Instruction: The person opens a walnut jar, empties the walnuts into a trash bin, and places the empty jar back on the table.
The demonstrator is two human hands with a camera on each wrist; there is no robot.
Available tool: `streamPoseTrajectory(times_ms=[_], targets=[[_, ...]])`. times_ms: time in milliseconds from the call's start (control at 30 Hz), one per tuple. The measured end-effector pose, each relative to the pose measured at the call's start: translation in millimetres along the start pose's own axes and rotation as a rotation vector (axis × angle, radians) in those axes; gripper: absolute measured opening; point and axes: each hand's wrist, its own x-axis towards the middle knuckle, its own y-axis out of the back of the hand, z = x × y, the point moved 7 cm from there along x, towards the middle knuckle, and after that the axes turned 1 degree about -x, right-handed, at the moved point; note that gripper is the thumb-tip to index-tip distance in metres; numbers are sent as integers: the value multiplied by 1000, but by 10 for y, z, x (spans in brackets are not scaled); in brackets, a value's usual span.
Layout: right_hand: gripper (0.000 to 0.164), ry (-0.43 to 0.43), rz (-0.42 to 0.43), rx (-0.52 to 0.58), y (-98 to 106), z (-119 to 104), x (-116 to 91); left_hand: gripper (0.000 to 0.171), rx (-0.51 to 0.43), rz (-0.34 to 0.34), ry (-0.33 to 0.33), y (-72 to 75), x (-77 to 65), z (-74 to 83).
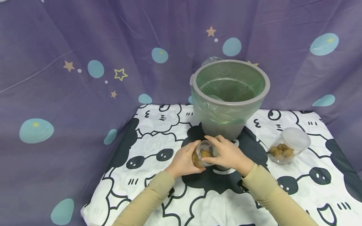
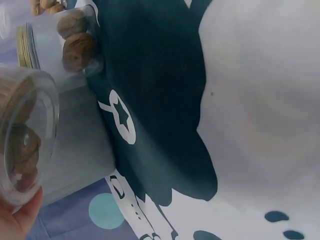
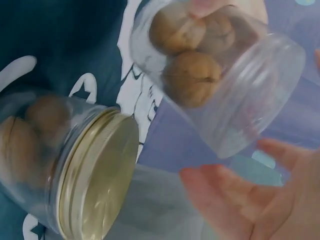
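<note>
A clear jar [image 1: 198, 158] of walnuts, its mouth uncovered, is held up by my left hand [image 1: 183, 160] with the fingers wrapped around its side. Walnuts [image 3: 192, 77] show through its wall in the right wrist view. My right hand [image 1: 226, 153] is spread by the jar's mouth; in the right wrist view its fingers [image 3: 205, 185] are slightly apart from the rim and hold nothing. Under the right hand stands a second walnut jar with a gold lid [image 3: 97, 175], mostly hidden in the head view.
A grey bin [image 1: 230, 102] lined with a green translucent bag stands behind the hands. Toward the right is another clear jar [image 1: 278, 158] of walnuts with a white lid [image 1: 297, 138]. A cartoon-print cloth [image 1: 220, 207] covers the table, and a purple curtain [image 1: 70, 110] hangs around it.
</note>
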Motion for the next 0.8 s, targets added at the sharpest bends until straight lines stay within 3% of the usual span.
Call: streamPoseTrajectory(times_ms=[133,267,433,800], targets=[[80,-70,-24,-24,-38,26,-4,101,32,14,0,4,-1,30],[80,-88,-38,-20,-51,20,2,100,35,24,-5,5,8,52],[81,-40,-72,-14,-50,-17,20,100,37,7,16,-5,15,34],[81,380,-95,10,-43,-151,-16,105,34,4,53,-13,3,-1]])
